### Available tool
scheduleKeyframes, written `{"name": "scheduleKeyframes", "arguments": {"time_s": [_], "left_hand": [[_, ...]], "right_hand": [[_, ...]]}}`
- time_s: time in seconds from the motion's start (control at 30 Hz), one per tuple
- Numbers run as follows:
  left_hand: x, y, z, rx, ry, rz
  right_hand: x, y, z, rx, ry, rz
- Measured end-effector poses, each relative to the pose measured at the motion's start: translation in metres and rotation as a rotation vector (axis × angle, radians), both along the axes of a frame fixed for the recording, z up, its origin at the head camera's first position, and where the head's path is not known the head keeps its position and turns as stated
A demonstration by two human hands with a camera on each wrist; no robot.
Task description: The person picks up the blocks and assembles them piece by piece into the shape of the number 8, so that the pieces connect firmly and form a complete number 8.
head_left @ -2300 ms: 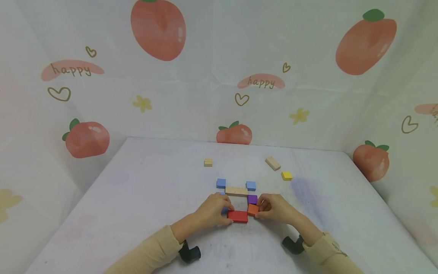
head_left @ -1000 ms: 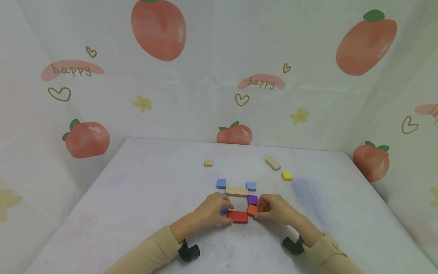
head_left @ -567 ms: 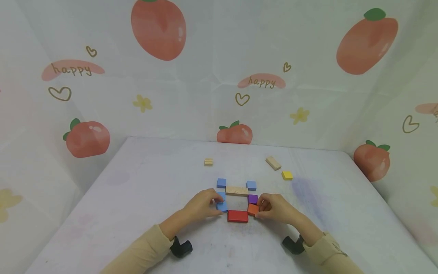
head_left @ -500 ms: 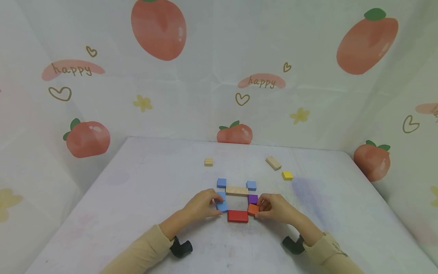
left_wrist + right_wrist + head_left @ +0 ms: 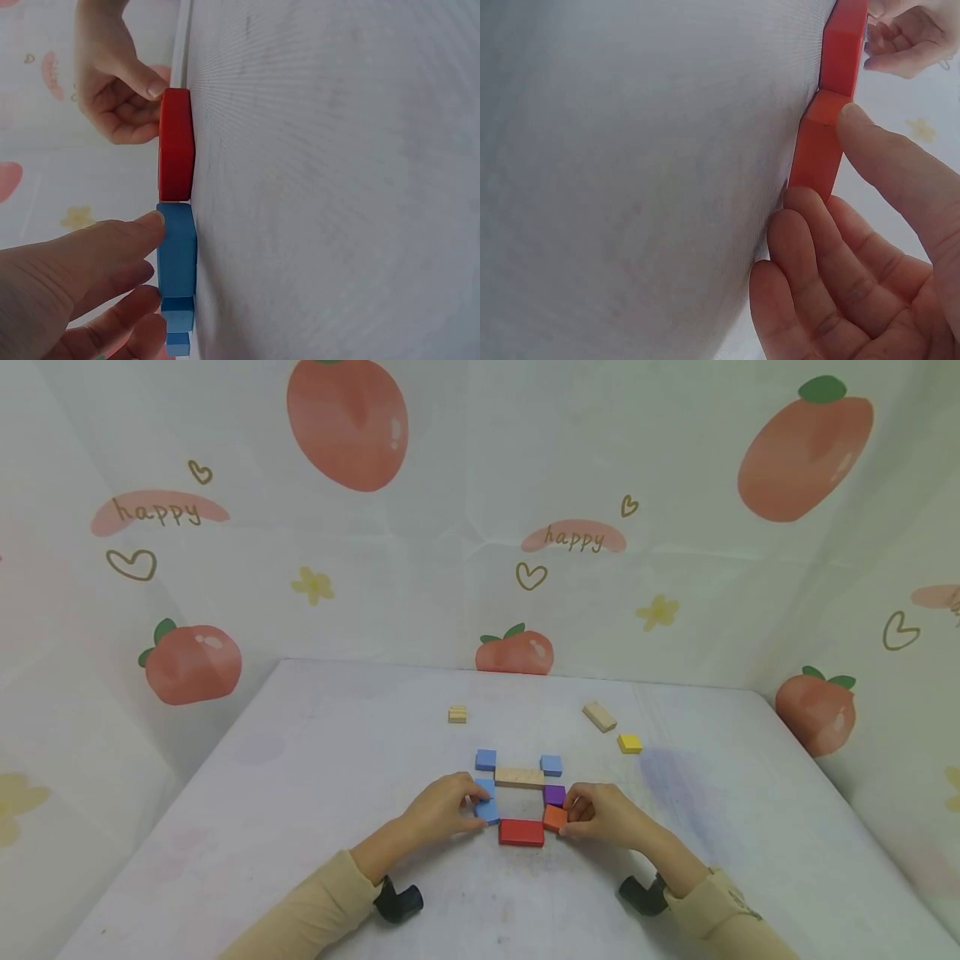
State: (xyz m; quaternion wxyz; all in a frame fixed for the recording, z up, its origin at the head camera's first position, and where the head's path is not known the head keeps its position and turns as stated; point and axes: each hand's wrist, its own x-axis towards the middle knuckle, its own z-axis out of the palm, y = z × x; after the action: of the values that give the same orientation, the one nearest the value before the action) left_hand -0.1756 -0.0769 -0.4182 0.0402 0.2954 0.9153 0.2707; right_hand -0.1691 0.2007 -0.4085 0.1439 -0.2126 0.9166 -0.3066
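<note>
On the white table my left hand (image 5: 438,810) pinches the nearer blue block (image 5: 487,812) at the lower left of a ring of flat blocks. In the left wrist view its thumb tip lies on one end of that blue block (image 5: 177,251), with the fingers curled toward the far end. A second blue block (image 5: 484,788) behind it is partly covered by those fingers. My right hand (image 5: 611,816) holds the slightly turned orange block (image 5: 555,818) between thumb and fingers. Between the two hands lies a red block (image 5: 521,832), touched by neither.
A plain wood block (image 5: 519,777) closes the far side, near a purple block (image 5: 554,795) and two blue blocks (image 5: 486,760) at the back corners. Farther off lie small wood pieces (image 5: 457,715), a wood plank (image 5: 599,717) and a yellow block (image 5: 630,743).
My left hand has let go of the red block and moved left onto the nearer blue block. The right hand has stayed on the orange block.
</note>
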Motion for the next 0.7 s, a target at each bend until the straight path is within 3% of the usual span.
{"name": "scheduleKeyframes", "arguments": {"time_s": [0.4,0.53,0.7], "left_hand": [[-0.001,-0.001,0.0,0.033,-0.004,0.002],[-0.005,-0.005,0.004,0.091,-0.056,0.03],[-0.017,-0.012,0.004,0.18,-0.125,0.081]], "right_hand": [[0.0,0.0,0.001,0.002,0.006,-0.005],[0.0,0.002,0.0,0.003,0.01,-0.004],[-0.004,0.009,0.0,-0.012,0.046,0.005]]}}
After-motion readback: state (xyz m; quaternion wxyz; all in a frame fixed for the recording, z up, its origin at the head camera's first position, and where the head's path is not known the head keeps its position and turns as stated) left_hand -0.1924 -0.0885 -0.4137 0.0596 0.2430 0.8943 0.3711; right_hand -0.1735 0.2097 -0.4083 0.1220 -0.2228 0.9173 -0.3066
